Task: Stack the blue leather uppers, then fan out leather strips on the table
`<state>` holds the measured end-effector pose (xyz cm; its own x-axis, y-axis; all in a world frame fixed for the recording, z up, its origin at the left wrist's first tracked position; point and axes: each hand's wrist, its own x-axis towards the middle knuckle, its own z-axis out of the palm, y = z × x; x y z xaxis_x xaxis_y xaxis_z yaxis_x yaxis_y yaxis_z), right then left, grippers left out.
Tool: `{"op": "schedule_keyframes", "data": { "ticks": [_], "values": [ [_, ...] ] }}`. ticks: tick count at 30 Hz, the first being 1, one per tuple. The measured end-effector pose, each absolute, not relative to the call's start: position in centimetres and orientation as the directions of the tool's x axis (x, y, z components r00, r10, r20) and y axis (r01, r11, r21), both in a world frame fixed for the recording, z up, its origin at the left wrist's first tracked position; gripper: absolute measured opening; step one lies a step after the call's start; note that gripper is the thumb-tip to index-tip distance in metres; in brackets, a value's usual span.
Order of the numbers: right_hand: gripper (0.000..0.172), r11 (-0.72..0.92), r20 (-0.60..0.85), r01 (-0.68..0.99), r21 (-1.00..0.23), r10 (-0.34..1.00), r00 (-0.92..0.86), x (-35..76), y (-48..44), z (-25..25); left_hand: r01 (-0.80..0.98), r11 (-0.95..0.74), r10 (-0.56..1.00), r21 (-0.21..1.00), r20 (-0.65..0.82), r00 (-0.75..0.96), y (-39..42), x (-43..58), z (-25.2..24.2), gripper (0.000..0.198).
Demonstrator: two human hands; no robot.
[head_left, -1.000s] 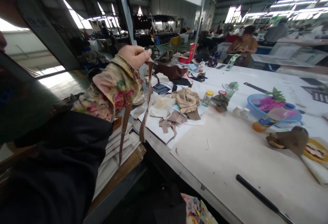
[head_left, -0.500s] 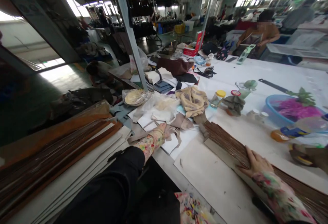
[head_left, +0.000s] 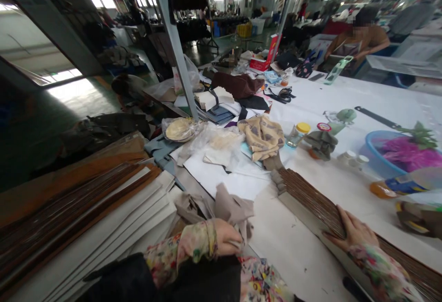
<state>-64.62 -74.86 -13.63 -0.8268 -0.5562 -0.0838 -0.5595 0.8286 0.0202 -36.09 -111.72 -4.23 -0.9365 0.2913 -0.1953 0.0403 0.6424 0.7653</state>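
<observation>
My left hand (head_left: 227, 237) is closed on a bunch of taupe fabric scraps (head_left: 232, 206) at the table's near edge, close to my body. The scraps hang limp and crumpled around the fingers. My right hand (head_left: 357, 230) lies across a long stack of brown-edged strips (head_left: 312, 196), fingers stretched over its top and thumb apart on the near side. The stack rests on a pale board on the white table. A white paper sheet (head_left: 207, 177) lies beyond my left hand, with a clear plastic bag (head_left: 224, 143) on it.
Left of me stands a pile of large brown and white sheets (head_left: 113, 210). A patterned cloth (head_left: 264, 136), a yellow-lidded jar (head_left: 297, 134), a blue basin (head_left: 383, 154) and a bottle (head_left: 397, 186) stand farther back. A metal post (head_left: 177, 53) rises at the table edge. A co-worker (head_left: 362, 39) sits across.
My left hand has drawn back toward my body, pulling the taupe scraps off the white paper to the near edge. My right hand stays on the strip stack.
</observation>
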Motion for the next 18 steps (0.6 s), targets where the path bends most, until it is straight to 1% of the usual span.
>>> {"op": "schedule_keyframes", "data": {
  "ticks": [1, 2, 3, 5, 6, 8, 9, 11, 13, 15, 17, 18],
  "values": [
    [0.092, 0.824, -0.076, -0.566, 0.029, -0.562, -0.823, -64.6, -74.9, -13.5, 0.085, 0.639, 0.312, 0.765, -0.157, -0.937, -111.2, -36.2, -3.8, 0.022],
    [0.091, 0.823, -0.075, -0.567, 0.034, -0.564, -0.823, -64.6, -74.9, -13.4, 0.09, 0.641, 0.287, 0.762, -0.129, -0.949, -110.9, -36.5, -3.1, 0.027],
    [0.091, 0.823, -0.08, -0.567, 0.034, -0.563, -0.823, -64.7, -74.8, -13.4, 0.05, 0.647, 0.209, 0.761, -0.114, -0.971, -111.0, -37.1, -2.2, 0.031],
    [0.091, 0.819, -0.095, -0.573, 0.023, -0.569, -0.817, -64.9, -74.7, -13.6, -0.093, 0.619, -0.036, 0.78, -0.09, -0.995, -112.1, -38.5, 0.3, 0.036],
    [0.092, 0.815, -0.107, -0.579, 0.016, -0.574, -0.812, -65.2, -74.7, -13.8, -0.132, 0.596, -0.142, 0.792, -0.058, -0.988, -113.0, -39.2, 1.6, 0.037],
    [0.093, 0.806, -0.134, -0.592, 0.004, -0.586, -0.799, -65.6, -74.5, -14.1, -0.128, 0.575, -0.25, 0.808, 0.025, -0.968, -115.0, -40.1, 4.0, 0.039],
    [0.094, 0.806, -0.145, -0.592, 0.004, -0.585, -0.798, -65.8, -74.4, -14.2, -0.131, 0.582, -0.257, 0.802, 0.029, -0.966, -115.9, -40.5, 4.9, 0.04],
    [0.092, 0.812, -0.143, -0.583, 0.016, -0.576, -0.805, -65.9, -74.3, -14.1, -0.199, 0.643, -0.263, 0.74, -0.03, -0.964, -117.2, -41.0, 5.9, 0.037],
    [0.087, 0.818, -0.11, -0.574, 0.043, -0.567, -0.816, -65.5, -74.3, -13.6, -0.283, 0.708, -0.291, 0.647, -0.098, -0.952, -117.8, -41.7, 6.2, 0.034],
    [0.081, 0.809, -0.056, -0.585, 0.051, -0.583, -0.811, -64.5, -74.6, -12.6, -0.329, 0.736, -0.336, 0.592, -0.102, -0.936, -117.6, -42.3, 6.4, 0.033],
    [0.077, 0.77, 0.018, -0.638, -0.005, -0.638, -0.77, -63.0, -75.7, -11.5, -0.342, 0.736, -0.367, 0.585, -0.08, -0.927, -116.9, -42.7, 7.0, 0.032],
    [0.075, 0.727, 0.066, -0.682, -0.071, -0.679, -0.731, -62.1, -76.7, -10.9, -0.346, 0.736, -0.375, 0.582, -0.074, -0.924, -116.4, -42.8, 7.5, 0.031]
  ]
}}
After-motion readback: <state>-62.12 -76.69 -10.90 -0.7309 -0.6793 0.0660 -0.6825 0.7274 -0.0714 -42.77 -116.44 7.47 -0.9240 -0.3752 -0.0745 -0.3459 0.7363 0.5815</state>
